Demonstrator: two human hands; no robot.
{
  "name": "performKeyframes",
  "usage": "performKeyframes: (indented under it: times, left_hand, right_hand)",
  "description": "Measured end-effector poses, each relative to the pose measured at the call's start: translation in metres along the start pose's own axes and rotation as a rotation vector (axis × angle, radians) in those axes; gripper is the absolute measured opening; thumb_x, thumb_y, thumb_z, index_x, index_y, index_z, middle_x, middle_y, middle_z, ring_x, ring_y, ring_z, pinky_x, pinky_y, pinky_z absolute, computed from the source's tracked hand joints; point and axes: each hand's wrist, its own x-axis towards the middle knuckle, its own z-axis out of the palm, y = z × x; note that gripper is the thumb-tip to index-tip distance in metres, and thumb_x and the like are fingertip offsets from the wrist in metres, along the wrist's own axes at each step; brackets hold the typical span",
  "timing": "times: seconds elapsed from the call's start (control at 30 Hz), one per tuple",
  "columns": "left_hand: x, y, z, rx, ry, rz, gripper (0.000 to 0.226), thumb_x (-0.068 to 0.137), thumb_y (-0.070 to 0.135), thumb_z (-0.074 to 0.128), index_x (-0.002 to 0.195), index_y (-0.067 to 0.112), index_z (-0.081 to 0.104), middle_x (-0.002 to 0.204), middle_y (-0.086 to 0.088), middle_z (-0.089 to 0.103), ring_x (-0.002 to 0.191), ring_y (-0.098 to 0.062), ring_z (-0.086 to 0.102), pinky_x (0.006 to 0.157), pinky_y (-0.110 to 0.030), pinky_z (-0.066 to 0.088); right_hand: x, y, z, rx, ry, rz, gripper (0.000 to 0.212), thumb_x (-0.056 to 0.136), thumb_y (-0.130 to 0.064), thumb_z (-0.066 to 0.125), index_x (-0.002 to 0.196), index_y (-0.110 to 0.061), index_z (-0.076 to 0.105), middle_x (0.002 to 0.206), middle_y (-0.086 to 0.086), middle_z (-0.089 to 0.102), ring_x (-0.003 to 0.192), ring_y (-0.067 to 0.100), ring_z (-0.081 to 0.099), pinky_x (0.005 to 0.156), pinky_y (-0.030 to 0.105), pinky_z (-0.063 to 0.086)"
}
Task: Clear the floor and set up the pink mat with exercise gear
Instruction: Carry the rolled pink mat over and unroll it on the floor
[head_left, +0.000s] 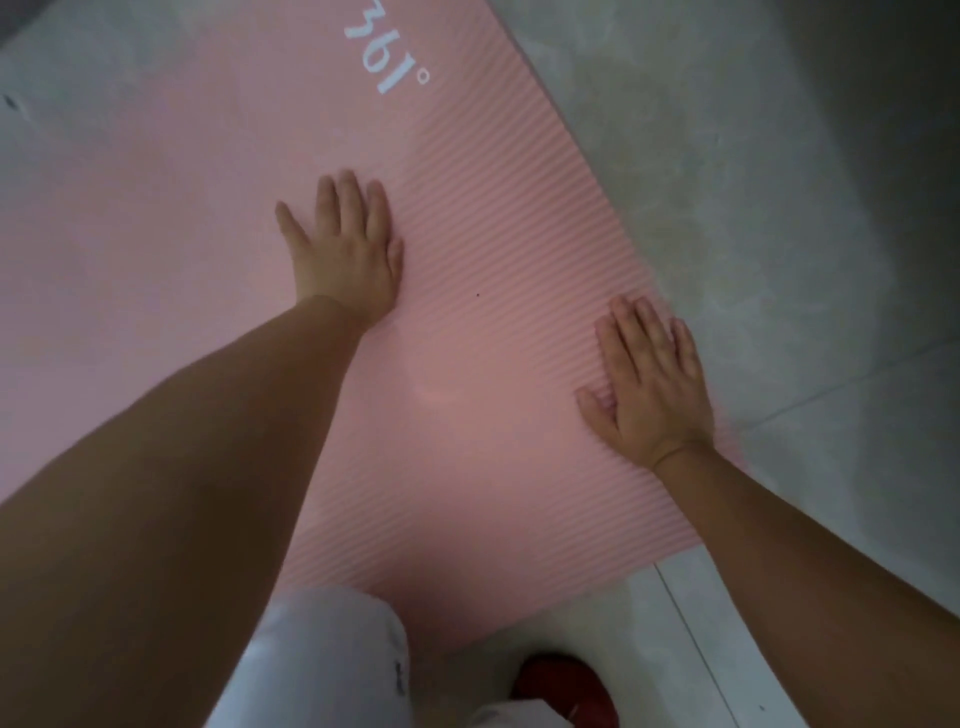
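The pink mat (182, 218) lies unrolled on the tiled floor and fills most of the view; it is ribbed, with white lettering near its far end. My left hand (345, 249) rests flat, palm down, on the middle of the mat with fingers spread. My right hand (649, 384) presses flat on the mat next to its right edge. Both hands hold nothing. No exercise gear shows in this view.
Pale grey floor tiles (753, 208) surround the mat on the right and at the far left. My white trouser leg (327, 660) and a red shoe (566, 686) are at the mat's near edge.
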Motion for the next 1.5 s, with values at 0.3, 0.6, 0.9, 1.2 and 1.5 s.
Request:
performKeyframes:
  times: [0.3, 0.6, 0.9, 1.2, 1.5]
  left_hand:
    - [-0.021, 0.031, -0.018, -0.024, -0.223, 0.078, 0.054, 0.104, 0.014, 0.020, 0.149, -0.005, -0.002, 0.158, -0.025, -0.003, 0.142, -0.052, 0.008, 0.112, -0.051, 0.024]
    - [-0.073, 0.030, 0.015, -0.081, -0.373, 0.312, 0.112, 0.079, 0.066, 0.051, 0.150, 0.012, -0.018, 0.156, -0.015, -0.027, 0.142, -0.044, -0.022, 0.113, -0.061, -0.007]
    - [-0.075, 0.022, 0.032, -0.141, -0.235, 0.328, 0.114, 0.076, 0.069, 0.051, 0.150, 0.016, -0.017, 0.156, -0.013, -0.027, 0.143, -0.040, -0.023, 0.114, -0.058, -0.009]
    - [-0.158, -0.006, -0.005, -0.241, -0.157, 0.205, 0.059, 0.099, 0.018, 0.040, 0.151, 0.012, 0.012, 0.161, -0.011, -0.002, 0.149, -0.027, -0.001, 0.120, -0.047, 0.005]
    - [-0.345, -0.149, -0.117, -0.426, -0.181, -0.167, 0.038, 0.093, 0.014, 0.045, 0.130, 0.006, 0.047, 0.138, -0.013, 0.043, 0.133, -0.029, 0.035, 0.110, -0.041, 0.028]
  right_hand:
    - [0.005, -0.007, -0.012, -0.038, -0.111, 0.029, 0.066, 0.074, -0.044, 0.040, 0.124, -0.002, 0.041, 0.128, 0.026, 0.058, 0.123, 0.030, 0.034, 0.106, 0.041, 0.017]
    - [0.007, -0.009, -0.017, -0.108, -0.199, 0.014, 0.066, 0.073, -0.043, 0.039, 0.122, 0.000, 0.041, 0.127, 0.031, 0.056, 0.123, 0.033, 0.032, 0.102, 0.045, 0.022]
    - [0.006, -0.011, -0.015, -0.103, -0.245, 0.042, 0.067, 0.073, -0.042, 0.038, 0.125, -0.001, 0.038, 0.130, 0.030, 0.054, 0.125, 0.032, 0.033, 0.109, 0.038, 0.012]
    - [0.021, -0.093, -0.119, -0.221, -0.668, 0.136, 0.062, 0.097, -0.038, 0.029, 0.150, -0.020, 0.002, 0.160, 0.006, -0.006, 0.147, 0.027, -0.008, 0.118, 0.047, -0.003]
    - [0.021, -0.265, -0.330, -0.123, -0.715, -0.219, 0.059, 0.095, -0.019, 0.038, 0.149, -0.019, 0.015, 0.160, -0.001, -0.001, 0.148, 0.023, -0.006, 0.120, 0.044, 0.003]
